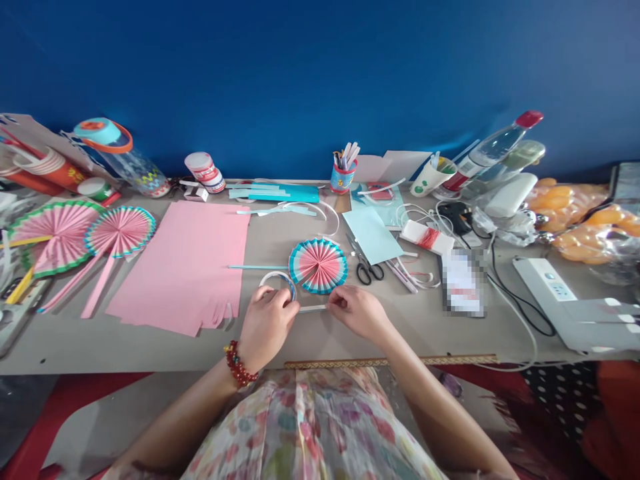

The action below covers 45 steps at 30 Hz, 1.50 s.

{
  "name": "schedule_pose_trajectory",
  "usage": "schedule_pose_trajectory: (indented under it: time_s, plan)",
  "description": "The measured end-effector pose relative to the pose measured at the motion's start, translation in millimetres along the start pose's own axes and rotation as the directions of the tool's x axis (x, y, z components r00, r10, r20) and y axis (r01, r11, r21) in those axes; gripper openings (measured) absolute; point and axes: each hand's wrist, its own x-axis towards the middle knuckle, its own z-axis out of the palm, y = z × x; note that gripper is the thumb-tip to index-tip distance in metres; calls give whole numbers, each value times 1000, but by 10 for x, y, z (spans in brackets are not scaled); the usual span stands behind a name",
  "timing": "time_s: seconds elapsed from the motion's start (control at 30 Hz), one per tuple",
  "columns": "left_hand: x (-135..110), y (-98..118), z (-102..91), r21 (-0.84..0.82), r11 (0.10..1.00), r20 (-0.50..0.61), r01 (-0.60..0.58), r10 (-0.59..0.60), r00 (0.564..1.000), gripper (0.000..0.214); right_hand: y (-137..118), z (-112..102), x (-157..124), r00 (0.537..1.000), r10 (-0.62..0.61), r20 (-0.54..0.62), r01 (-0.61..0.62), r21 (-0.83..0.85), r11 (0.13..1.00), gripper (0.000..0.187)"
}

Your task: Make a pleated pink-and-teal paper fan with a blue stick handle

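Observation:
My left hand [269,321] is closed around a roll of tape [292,285], whose ring shows above the fingers. From it a short whitish strip [313,308], apparently tape, runs right to my right hand [358,311]. The fingertips of that hand pinch the strip's far end. Just beyond both hands lies a round pleated paper fan [320,265], pink in the middle with a white and blue edge. A thin blue stick or strip [257,267] lies left of the fan. Black-handled scissors [370,272] rest to its right.
Large pink paper sheets [185,267] cover the table's left part, with finished pleated fans [120,232] beyond. Blue paper strips [283,193] and a pen cup [343,175] stand along the wall. Right are light blue paper [373,235], a phone [463,283], cables and a power strip [550,283].

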Motion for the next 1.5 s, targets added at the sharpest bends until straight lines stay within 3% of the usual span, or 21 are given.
schedule_pose_trajectory:
  time_s: [0.43, 1.5]
  plan:
    - [-16, 6, 2, -4, 1000, -5, 0, 0, 1000, 21, -9, 11, -31, 999, -39, -2, 39, -5, 999, 9]
    - [5, 22, 18, 29, 1000, 32, 10, -10, 999, 19, -8, -18, 39, 998, 33, 47, -33, -3, 999, 7]
